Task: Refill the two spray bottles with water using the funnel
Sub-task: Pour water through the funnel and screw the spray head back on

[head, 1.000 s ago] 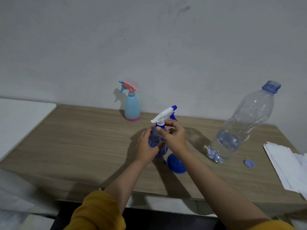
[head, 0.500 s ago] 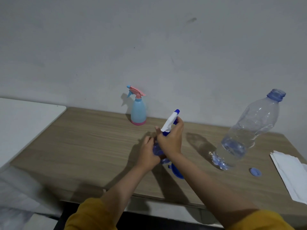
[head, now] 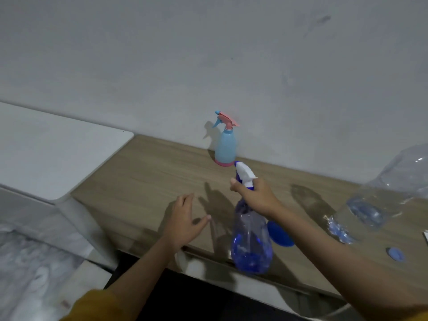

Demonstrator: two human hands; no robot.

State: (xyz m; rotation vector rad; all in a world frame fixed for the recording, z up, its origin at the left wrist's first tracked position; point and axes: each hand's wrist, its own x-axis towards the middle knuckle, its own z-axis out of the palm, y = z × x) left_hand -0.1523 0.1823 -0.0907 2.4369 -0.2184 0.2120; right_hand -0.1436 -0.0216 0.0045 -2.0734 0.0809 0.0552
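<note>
We found the right hand (head: pixel 257 196) gripping the blue spray bottle (head: pixel 251 239) at its neck, fingers curled just below the white trigger head (head: pixel 245 173). The bottle hung lifted above the near edge of the wooden table (head: pixel 143 181), its translucent body tilted slightly, with what looked like water in the lower part. The left hand (head: pixel 185 218) held nothing; its fingers were spread and relaxed, hovering over or lightly on the tabletop to the left of the bottle. We could not tell whether it touched the wood.

The second spray bottle (head: pixel 225 144), light blue with a pink base and pink trigger, stood upright at the back of the table against the grey wall (head: pixel 208 54), well apart from both hands. The blue funnel (head: pixel 281 235) lay on the table just behind the right forearm, partly hidden by it and by the held bottle. A large clear water bottle (head: pixel 382 200), partly filled, stood uncapped as far as visible at the right edge of view; its top was cut off by the frame. Its blue cap (head: pixel 396 254) lay on the table near it. A white surface (head: pixel 53 149) adjoined the table on the left. Both forearms emerged from mustard-yellow sleeves (head: pixel 92 306).
</note>
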